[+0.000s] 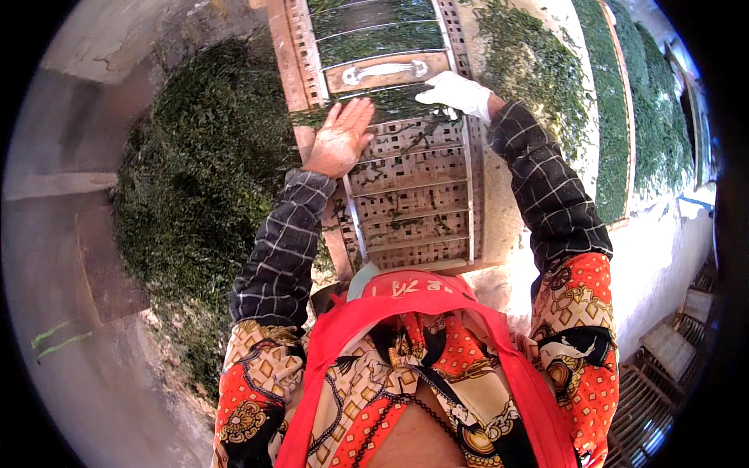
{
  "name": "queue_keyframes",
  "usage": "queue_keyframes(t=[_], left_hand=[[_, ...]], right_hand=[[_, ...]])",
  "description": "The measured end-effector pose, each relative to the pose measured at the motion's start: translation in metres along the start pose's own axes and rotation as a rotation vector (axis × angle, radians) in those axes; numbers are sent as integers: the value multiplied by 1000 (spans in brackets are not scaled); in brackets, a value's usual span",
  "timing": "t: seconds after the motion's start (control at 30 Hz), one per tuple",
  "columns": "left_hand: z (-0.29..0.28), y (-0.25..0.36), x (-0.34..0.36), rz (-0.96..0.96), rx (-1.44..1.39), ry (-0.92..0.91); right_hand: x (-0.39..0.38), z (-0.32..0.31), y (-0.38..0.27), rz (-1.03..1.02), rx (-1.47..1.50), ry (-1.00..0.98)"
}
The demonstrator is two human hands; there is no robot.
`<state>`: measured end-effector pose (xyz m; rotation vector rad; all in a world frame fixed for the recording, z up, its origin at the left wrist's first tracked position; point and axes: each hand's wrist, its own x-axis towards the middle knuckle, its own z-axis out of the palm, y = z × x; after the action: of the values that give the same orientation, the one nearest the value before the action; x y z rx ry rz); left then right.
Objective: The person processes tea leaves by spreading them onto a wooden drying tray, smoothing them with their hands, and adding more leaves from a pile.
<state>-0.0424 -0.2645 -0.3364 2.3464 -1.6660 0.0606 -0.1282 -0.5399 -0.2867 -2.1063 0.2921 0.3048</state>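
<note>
A slatted wooden frame (406,191), with square-holed lattice and metal crossbars, runs up the middle, strewn with dark green shreds. Its upper part carries a board (335,78) with a metal handle (384,72) and a band of green shreds (390,108) below that. My bare left hand (339,140) lies flat at the frame's left side, below this band, fingers stretched out. Just below the handle's right end, my right hand (460,97), in a white glove, rests on the band with fingers loosely bent and apart; I cannot see anything held in it.
A large heap of green shreds (195,195) is to my left, beside a grey wall (55,140). More shreds (527,70) lie on a pale surface at right, beside long covered racks (608,140). Slatted bamboo racks (655,390) stand at lower right.
</note>
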Motion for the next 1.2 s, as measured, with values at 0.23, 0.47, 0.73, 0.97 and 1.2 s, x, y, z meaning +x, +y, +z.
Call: queue_keyframes(t=[0.23, 0.47, 0.73, 0.97, 1.2], left_hand=[[2, -4, -4, -9, 12, -40], [0, 0, -4, -13, 114, -6], [22, 26, 26, 71, -44, 102], [26, 35, 27, -4, -6, 46], [9, 39, 28, -7, -42, -36]], right_hand=[[-23, -54, 34, -116, -240, 21], [-65, -74, 33, 193, -44, 437], [-154, -66, 42, -65, -41, 1186], [-223, -26, 125, 5, 418, 1204], [-142, -48, 127, -49, 131, 1414]])
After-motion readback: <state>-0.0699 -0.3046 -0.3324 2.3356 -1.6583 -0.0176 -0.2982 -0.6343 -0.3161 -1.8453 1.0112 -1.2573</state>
